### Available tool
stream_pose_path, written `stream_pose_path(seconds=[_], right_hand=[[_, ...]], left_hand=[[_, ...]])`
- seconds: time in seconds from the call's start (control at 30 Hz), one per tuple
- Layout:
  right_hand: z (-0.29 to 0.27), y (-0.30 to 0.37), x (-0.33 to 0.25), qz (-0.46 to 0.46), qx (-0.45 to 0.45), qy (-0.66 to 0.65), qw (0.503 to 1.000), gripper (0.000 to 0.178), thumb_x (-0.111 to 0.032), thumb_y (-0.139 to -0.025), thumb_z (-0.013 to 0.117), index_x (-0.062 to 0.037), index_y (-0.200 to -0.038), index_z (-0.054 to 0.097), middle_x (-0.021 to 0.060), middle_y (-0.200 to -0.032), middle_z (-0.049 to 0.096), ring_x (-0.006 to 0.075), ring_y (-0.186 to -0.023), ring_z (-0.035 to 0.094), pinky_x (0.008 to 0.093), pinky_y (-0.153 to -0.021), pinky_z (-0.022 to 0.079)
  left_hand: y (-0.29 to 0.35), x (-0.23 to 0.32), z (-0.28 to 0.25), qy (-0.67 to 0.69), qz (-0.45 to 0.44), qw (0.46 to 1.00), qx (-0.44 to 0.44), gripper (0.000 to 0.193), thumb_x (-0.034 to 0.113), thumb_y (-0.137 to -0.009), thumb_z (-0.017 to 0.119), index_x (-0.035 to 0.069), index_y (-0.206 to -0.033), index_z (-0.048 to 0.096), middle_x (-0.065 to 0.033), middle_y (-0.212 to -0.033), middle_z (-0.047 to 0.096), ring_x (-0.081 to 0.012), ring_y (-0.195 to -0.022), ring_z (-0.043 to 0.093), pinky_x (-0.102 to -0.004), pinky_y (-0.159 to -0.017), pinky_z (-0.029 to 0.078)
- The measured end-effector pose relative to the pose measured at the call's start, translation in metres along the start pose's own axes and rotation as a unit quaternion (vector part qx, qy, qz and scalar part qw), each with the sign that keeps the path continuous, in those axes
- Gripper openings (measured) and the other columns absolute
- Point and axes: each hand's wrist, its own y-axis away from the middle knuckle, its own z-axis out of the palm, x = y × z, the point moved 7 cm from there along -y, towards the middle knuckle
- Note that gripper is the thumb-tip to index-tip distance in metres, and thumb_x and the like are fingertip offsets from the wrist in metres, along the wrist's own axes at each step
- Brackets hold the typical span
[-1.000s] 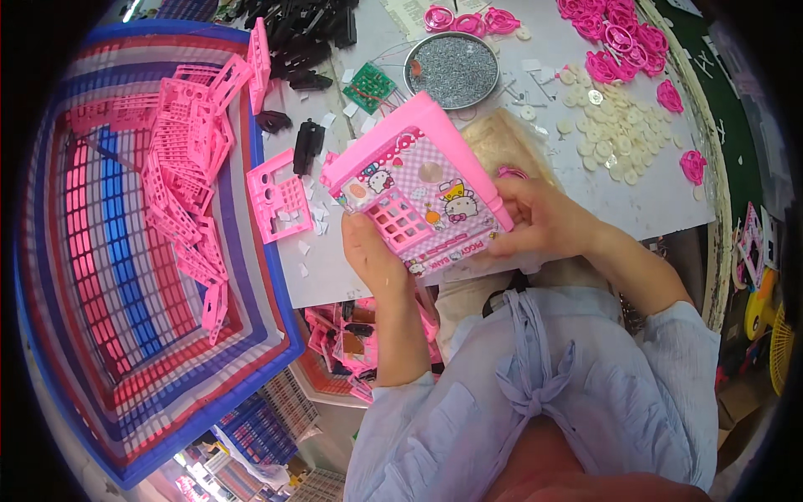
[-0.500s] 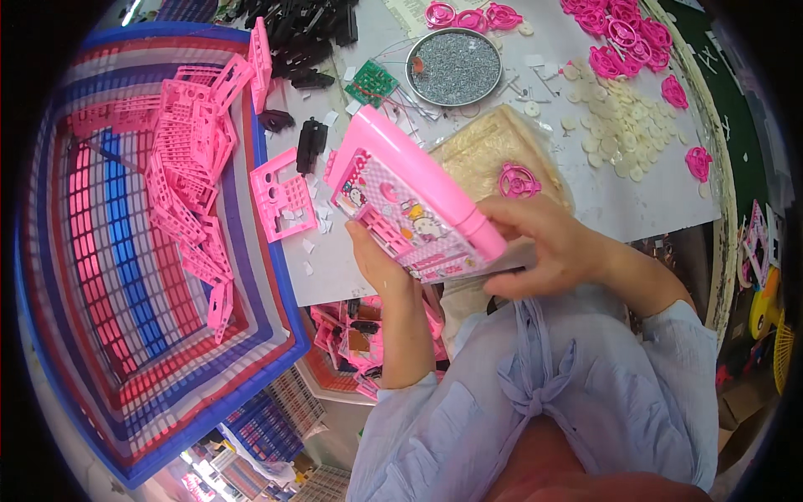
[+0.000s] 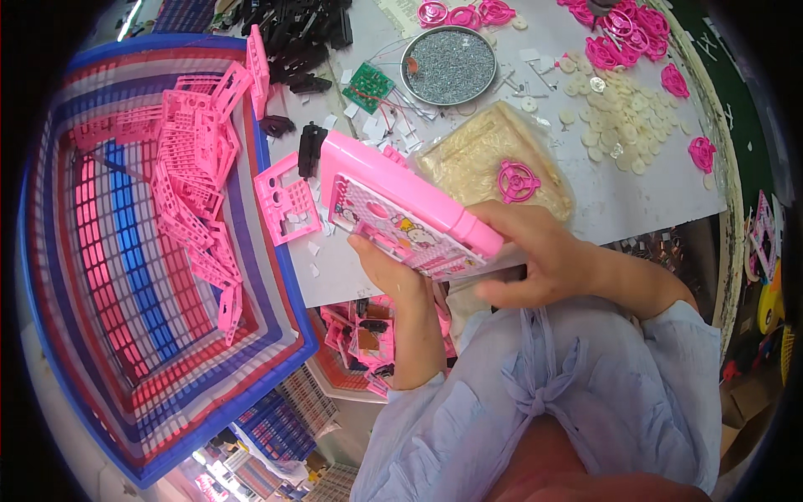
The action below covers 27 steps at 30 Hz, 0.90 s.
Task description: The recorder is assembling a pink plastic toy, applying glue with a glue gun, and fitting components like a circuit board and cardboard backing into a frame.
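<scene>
A pink plastic toy case [image 3: 410, 194] with a printed cartoon-animal sticker panel is held tilted over the near edge of the table. My left hand [image 3: 391, 272] grips it from below, thumb along the panel edge and the other fingers hidden behind it. At its right end is my right hand [image 3: 539, 251], fingers against the back corner and thumb apart below. Just behind the case lies a plastic-wrapped cream pad [image 3: 493, 151] with a pink wheel-shaped part [image 3: 519, 181] on top. A flat pink frame [image 3: 288, 201] rests on the table to the left.
A striped basket [image 3: 288, 322] with pink panels [image 3: 196, 151] stands at left. Farther back are black parts [image 3: 293, 50], a green circuit board [image 3: 368, 86] and a round dish of small metal pieces [image 3: 449, 65]. Cream discs [image 3: 623, 125] and pink wheels [image 3: 619, 38] lie at right.
The toy case has turned and lowered, its far left end tipping toward me, and the panel now faces more downward. Both hands stay on it. The view has shifted slightly.
</scene>
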Motion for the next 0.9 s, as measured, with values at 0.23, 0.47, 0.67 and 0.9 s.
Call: stream_pose_path(seconds=[0.23, 0.47, 0.67, 0.9], right_hand=[[-0.002, 0.014, 0.019, 0.160, -0.004, -0.151, 0.975, 0.034, -0.008, -0.092, 0.067, 0.0043, -0.123, 0.059, 0.0087, -0.104, 0.067, 0.0108, -0.093, 0.066, 0.0267, -0.076, 0.055], [0.003, 0.026, 0.038, 0.256, -0.010, -0.256, 0.932, 0.036, -0.006, -0.095, 0.065, 0.0039, -0.128, 0.056, 0.0048, -0.110, 0.065, 0.0107, -0.103, 0.064, 0.0269, -0.086, 0.054], [-0.019, 0.024, 0.046, 0.225, 0.107, -0.292, 0.923, 0.039, -0.002, -0.096, 0.063, 0.0058, -0.132, 0.052, 0.0080, -0.118, 0.065, 0.0145, -0.108, 0.064, 0.0298, -0.093, 0.054], [-0.016, 0.030, 0.047, 0.238, 0.097, -0.301, 0.918, 0.043, -0.003, -0.095, 0.064, 0.0049, -0.135, 0.051, 0.0102, -0.123, 0.064, 0.0152, -0.109, 0.063, 0.0324, -0.089, 0.057]], left_hand=[[-0.014, 0.010, -0.006, 0.088, -0.033, 0.995, 0.024, 0.051, 0.042, -0.109, 0.034, -0.001, -0.135, 0.045, -0.0157, -0.126, 0.058, -0.0244, -0.107, 0.063, -0.0393, -0.090, 0.054], [-0.033, 0.047, 0.018, -0.085, 0.078, 0.993, 0.011, 0.047, 0.043, -0.109, 0.038, 0.000, -0.113, 0.057, -0.0082, -0.096, 0.063, -0.0178, -0.085, 0.064, -0.0317, -0.076, 0.054], [-0.035, 0.026, 0.027, 0.040, -0.034, 0.995, -0.081, 0.055, 0.045, -0.109, 0.033, -0.001, -0.108, 0.062, -0.0077, -0.099, 0.065, -0.0096, -0.088, 0.059, -0.0277, -0.079, 0.047], [0.000, 0.044, 0.037, -0.169, 0.192, 0.965, -0.052, 0.051, 0.037, -0.109, 0.034, -0.004, -0.096, 0.062, -0.0056, -0.087, 0.064, -0.0105, -0.079, 0.059, -0.0269, -0.071, 0.048]])
